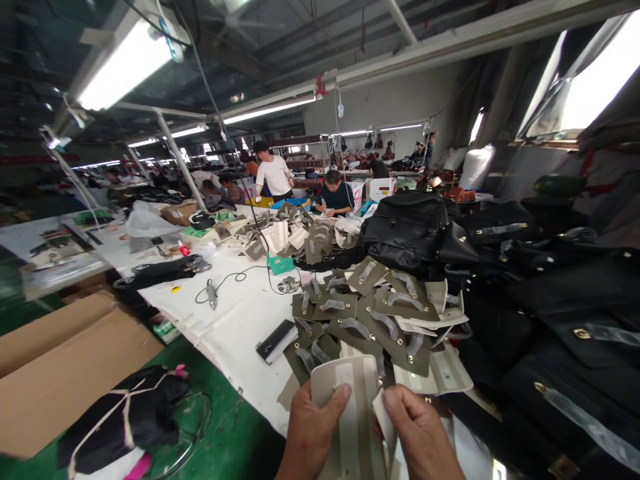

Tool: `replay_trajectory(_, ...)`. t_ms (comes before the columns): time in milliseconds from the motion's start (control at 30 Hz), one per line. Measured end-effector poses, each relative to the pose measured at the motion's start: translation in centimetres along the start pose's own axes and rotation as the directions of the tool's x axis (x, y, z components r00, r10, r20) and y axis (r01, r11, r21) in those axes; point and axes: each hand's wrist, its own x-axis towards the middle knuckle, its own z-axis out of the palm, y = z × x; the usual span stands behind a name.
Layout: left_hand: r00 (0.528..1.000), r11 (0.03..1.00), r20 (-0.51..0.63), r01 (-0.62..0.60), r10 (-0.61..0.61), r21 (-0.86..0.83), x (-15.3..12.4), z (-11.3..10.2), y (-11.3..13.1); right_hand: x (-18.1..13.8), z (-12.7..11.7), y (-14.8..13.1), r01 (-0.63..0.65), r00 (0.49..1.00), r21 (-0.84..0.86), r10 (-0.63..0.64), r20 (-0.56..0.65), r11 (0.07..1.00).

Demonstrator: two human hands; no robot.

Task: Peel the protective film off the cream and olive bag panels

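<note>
My left hand grips a pale grey flat bag panel at the bottom centre, thumb pressed on its upper face. My right hand is closed on the panel's right edge, where a second thin piece shows between the fingers. Just beyond my hands lies a heap of olive-green flap pieces with metal clasps and grey strips, on the white worktable.
Black bags are stacked along the right side, a black backpack behind the heap. A small black box, a teal box and a corded tool lie on the table. Cardboard sits at left. Other workers stand far back.
</note>
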Motion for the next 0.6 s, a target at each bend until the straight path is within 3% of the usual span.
replay_trajectory(200,1.0,0.998,0.018,0.0,0.001,-0.067,0.3,-1.3,0.5,0.3,0.9,0.8,0.01,1.0,-0.039,-0.01,0.003,0.999)
replay_trajectory(400,0.996,0.982,-0.078,0.017,-0.033,-0.188,0.8,-2.1,1.5,0.4,1.3,2.2,-0.029,0.999,-0.023,0.028,-0.016,0.999)
replay_trajectory(500,0.99,0.968,-0.14,-0.014,-0.022,-0.252,1.6,-2.6,1.7,-0.1,1.4,1.6,-0.008,0.998,-0.099,0.002,-0.058,0.995)
replay_trajectory(600,0.992,0.942,-0.119,-0.006,-0.036,-0.335,2.5,-3.2,1.2,-0.7,1.4,0.4,-0.05,0.997,-0.176,0.038,-0.071,0.983)
